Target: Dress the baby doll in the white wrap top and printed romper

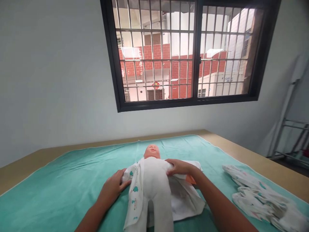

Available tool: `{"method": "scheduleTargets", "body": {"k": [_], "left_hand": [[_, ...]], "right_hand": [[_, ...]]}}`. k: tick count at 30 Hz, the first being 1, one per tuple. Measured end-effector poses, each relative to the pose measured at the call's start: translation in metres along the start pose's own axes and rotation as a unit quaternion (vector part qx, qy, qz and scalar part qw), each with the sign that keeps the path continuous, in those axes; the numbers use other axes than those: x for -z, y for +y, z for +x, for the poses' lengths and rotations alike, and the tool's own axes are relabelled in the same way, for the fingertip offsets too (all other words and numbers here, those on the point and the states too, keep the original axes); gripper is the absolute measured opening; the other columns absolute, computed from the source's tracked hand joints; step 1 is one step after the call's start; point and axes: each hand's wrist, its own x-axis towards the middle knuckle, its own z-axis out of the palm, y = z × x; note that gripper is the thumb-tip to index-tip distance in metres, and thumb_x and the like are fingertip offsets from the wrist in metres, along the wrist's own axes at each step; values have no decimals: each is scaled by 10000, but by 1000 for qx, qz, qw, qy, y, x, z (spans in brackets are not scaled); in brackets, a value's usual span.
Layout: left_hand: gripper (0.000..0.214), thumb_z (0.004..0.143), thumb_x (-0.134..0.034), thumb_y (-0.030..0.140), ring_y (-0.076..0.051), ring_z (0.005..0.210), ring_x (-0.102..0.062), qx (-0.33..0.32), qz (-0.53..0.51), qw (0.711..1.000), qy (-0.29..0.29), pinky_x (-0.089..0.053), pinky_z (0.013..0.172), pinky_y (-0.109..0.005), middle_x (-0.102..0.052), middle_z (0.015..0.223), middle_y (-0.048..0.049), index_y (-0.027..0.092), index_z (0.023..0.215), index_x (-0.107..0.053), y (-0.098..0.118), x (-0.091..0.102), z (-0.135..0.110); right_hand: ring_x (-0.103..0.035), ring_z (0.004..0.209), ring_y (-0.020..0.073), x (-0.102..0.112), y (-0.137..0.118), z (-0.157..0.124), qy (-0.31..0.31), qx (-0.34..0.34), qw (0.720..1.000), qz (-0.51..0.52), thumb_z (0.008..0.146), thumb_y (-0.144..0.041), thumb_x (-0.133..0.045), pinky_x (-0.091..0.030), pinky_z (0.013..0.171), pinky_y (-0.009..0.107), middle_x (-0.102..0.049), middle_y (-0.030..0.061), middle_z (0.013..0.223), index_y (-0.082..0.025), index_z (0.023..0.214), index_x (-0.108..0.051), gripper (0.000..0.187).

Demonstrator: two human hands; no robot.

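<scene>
A baby doll (154, 180) with a white cloth body lies face up on a green towel (60, 187), head toward the window. Under it is spread an open white garment (135, 196) printed with small teal shapes. My left hand (113, 188) lies at the doll's left side, fingers curled over the garment's edge at the sleeve. My right hand (180, 167) rests on the doll's right shoulder and chest, fingers bent around the doll's arm and the cloth there. Which of these the fingers actually grip is unclear.
A second white printed garment (256, 193) lies crumpled on the towel at the right. The towel covers a wooden tabletop (265, 164) against a white wall with a barred window (185, 51). A metal rack (289, 135) stands at the far right.
</scene>
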Motion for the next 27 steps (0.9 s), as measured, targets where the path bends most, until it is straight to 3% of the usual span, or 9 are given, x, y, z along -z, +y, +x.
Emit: {"method": "scheduleTargets", "body": {"k": [6,12,18,23,27], "left_hand": [[467,871,-443,401,-260,1076,-599,-36,65,997,-7,-425,910,-366,-649,1200,-66,277,1316,-512,-1,-15,5],[445,890,-422,373,-269,1195,-558,-72,66,994,42,-429,1000,-422,-620,1308,-51,274,1303,-557,2,-22,9],[448,955,-327,394,-229,1350,-442,-96,-97,989,57,-217,1192,-487,-521,1435,-24,280,1328,-547,29,-33,5],[490,914,-466,440,-254,1456,-241,-67,-279,958,24,-144,1212,-495,-359,1540,-13,295,1381,-501,64,-30,-5],[511,886,-518,465,-242,1475,-181,-64,-311,948,-21,-133,1222,-463,-322,1562,4,297,1368,-511,93,-16,-18]], "right_hand": [[-548,1182,262,-10,-14,5,46,50,997,30,720,-510,-724,-410,994,359,-597,11,1329,-325,1342,-530,677],[-533,1193,257,-19,-20,4,63,22,997,48,740,-533,-703,-417,988,373,-570,5,1357,-359,1387,-461,713],[-592,1122,237,-20,-10,6,58,-23,994,-85,778,-557,-643,-466,863,327,-609,-19,1314,-421,1406,-398,688],[-621,1047,342,-32,-8,18,122,-77,975,-167,745,-597,-634,-440,832,415,-675,105,1174,-261,1282,-548,640],[-629,1011,343,-37,-4,-2,178,-92,958,-207,783,-573,-584,-418,813,407,-687,119,1107,-228,1190,-584,533]]}}
